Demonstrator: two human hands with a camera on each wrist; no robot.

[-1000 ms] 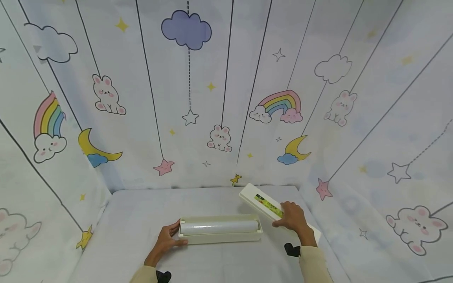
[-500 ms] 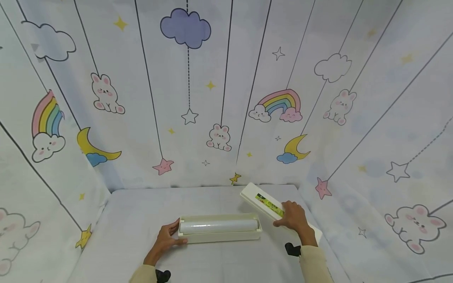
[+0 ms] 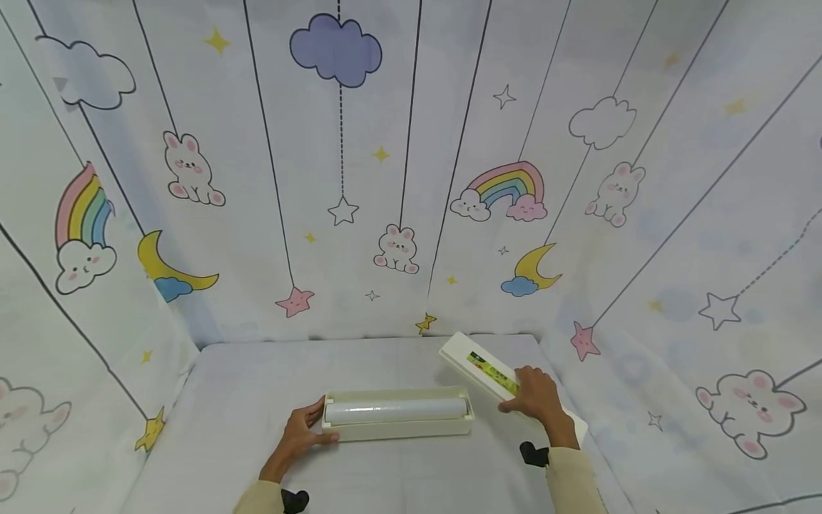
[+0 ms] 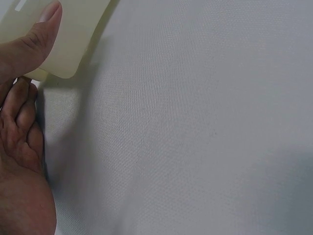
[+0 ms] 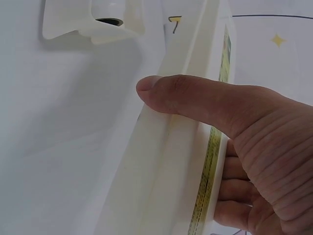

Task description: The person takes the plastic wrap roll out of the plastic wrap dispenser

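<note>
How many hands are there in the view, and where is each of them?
2: the left hand grips one end of the box, and the right hand holds the lid.

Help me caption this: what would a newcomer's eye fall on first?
Probably the purple cloud printed high on the pale backdrop. Below, the left hand grips the left end of an open box holding a shiny white roll. To the right, the right hand holds a slanted white cover with a green label.
</note>
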